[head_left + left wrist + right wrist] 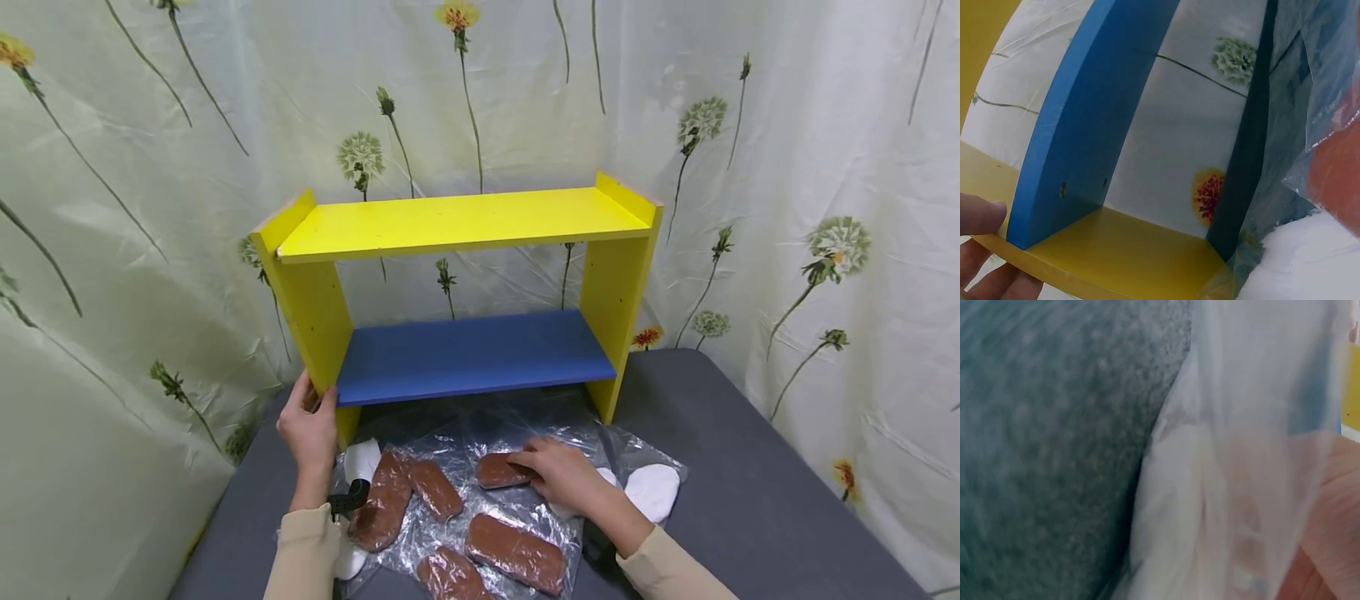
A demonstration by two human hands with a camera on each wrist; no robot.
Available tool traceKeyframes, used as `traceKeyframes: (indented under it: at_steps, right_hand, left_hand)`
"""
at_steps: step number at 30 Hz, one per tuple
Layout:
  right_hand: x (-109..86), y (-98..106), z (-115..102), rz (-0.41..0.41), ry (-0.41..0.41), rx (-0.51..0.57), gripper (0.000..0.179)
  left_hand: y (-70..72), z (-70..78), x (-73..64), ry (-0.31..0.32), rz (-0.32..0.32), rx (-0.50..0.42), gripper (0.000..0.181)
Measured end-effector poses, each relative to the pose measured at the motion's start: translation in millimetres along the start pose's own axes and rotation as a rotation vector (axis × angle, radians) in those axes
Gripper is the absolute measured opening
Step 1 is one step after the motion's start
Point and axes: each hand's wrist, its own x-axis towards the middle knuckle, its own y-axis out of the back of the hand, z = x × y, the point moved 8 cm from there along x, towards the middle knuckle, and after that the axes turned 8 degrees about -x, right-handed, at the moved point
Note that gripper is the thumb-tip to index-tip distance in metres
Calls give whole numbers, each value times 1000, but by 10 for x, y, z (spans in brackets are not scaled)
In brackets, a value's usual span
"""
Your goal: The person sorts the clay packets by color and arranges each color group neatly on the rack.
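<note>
A small shelf unit stands upright with yellow side panels (306, 317), a yellow top board (465, 221) and a blue lower board (472, 354). My left hand (311, 429) grips the left side panel near the blue board's end. In the left wrist view its thumb (982, 215) lies on the panel's inner face, with the other fingers round the outside. In front of the unit, my right hand (566, 479) holds a plastic-wrapped brown oblong slab (497, 472) by its right end. Clear film (1260, 425) hides part of that grip in the right wrist view.
Several brown slabs (516, 552) in clear plastic lie in front of the unit. Wrapped white pieces (652, 492) are at both sides of them. Everything rests on a dark grey surface (757, 500). A flower-print curtain (765, 167) hangs behind.
</note>
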Motion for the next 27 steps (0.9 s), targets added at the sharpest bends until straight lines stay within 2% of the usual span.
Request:
traceKeyframes:
  at_steps: [11,17,23,27]
  right_hand:
    - [-27,43,39,26,39,9,44]
    - [-43,101,81,60,27,26,44]
    - [-45,207,75,93,32,87,59]
    - [-24,267,63,102,41,73,70]
  left_hand:
    - [20,-6,-51,-17,12,48,53]
    - [-3,23,-55,-37,9,64,53]
    - [-8,13,-35,-45,10,74,51]
    - [0,3,-11,-58,18,86,50]
